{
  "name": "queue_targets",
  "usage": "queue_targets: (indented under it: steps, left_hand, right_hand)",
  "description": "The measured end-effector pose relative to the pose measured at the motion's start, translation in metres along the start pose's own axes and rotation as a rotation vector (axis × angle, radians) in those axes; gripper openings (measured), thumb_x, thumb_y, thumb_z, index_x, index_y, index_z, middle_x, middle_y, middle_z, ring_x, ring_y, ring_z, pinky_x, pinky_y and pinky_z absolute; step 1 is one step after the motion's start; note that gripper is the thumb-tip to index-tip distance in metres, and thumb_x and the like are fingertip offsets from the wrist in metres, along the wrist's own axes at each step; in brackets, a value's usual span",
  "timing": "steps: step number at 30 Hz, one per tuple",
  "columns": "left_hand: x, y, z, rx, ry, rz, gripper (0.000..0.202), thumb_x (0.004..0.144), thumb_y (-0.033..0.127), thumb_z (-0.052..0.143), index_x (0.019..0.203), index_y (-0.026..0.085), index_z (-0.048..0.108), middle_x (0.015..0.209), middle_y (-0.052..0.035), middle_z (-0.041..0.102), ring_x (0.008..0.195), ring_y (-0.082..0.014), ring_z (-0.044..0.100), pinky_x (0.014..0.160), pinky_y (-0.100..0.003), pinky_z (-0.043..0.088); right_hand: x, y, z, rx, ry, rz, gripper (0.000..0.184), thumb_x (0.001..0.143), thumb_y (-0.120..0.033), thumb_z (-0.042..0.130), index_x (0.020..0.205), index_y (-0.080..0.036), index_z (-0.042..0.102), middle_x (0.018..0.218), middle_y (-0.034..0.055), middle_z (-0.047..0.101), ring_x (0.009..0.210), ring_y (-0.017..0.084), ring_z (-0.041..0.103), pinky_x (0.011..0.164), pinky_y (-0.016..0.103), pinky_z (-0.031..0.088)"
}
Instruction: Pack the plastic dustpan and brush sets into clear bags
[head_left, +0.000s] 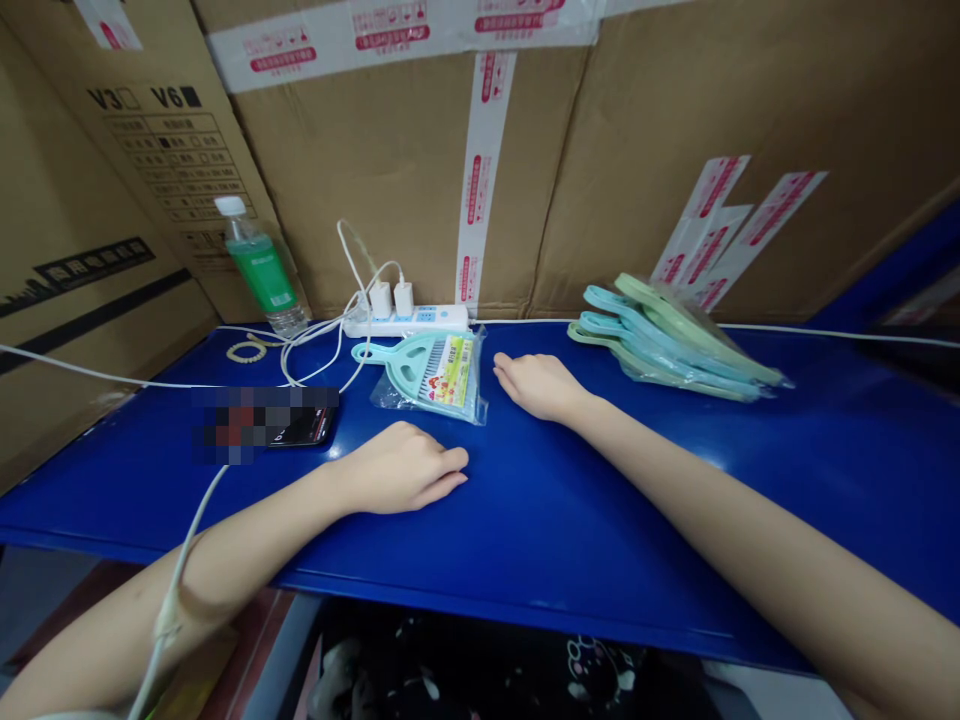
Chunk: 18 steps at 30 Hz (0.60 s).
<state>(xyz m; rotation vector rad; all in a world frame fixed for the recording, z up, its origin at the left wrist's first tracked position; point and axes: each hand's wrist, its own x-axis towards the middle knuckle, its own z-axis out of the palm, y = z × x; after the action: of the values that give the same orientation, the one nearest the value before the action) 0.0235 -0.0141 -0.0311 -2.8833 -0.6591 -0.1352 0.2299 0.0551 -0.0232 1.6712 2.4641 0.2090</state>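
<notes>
My left hand (401,468) rests on the blue tabletop with its fingers curled in, and nothing shows in it. My right hand (538,385) lies farther forward, also loosely closed and holding nothing visible. Just left of it is a light-blue mini dustpan (406,366) in a clear plastic bag, its handle pointing left. A brush with grey bristles and a yellow-and-green label lie within the same bag. Neither hand touches this set. Right of my right hand sits a pile of bagged green and blue dustpans (667,345), handles toward the left.
A white power strip (409,321) with two chargers stands against the cardboard wall (375,180). Loose white cables (307,345) run across the left side. A green-labelled bottle (262,265), a coiled ring band (246,347) and a phone (300,425) are there too. One cable passes over my left forearm.
</notes>
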Motion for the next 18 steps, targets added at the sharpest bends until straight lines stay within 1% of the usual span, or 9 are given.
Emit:
queue_targets:
  steps: [18]
  left_hand:
    - [0.0015, 0.0006, -0.0010, 0.011, -0.039, -0.008, 0.024, 0.095, 0.027, 0.042, 0.073, 0.019, 0.048, 0.053, 0.0034, 0.053, 0.047, -0.0140, 0.052, 0.047, -0.027, 0.030]
  right_hand:
    - [-0.0007, 0.0000, -0.0005, 0.002, -0.008, -0.003, 0.039, 0.097, -0.026, 0.020, 0.118, -0.014, 0.051, 0.098, 0.0187, 0.070, 0.094, 0.030, 0.066, 0.069, 0.034, 0.040]
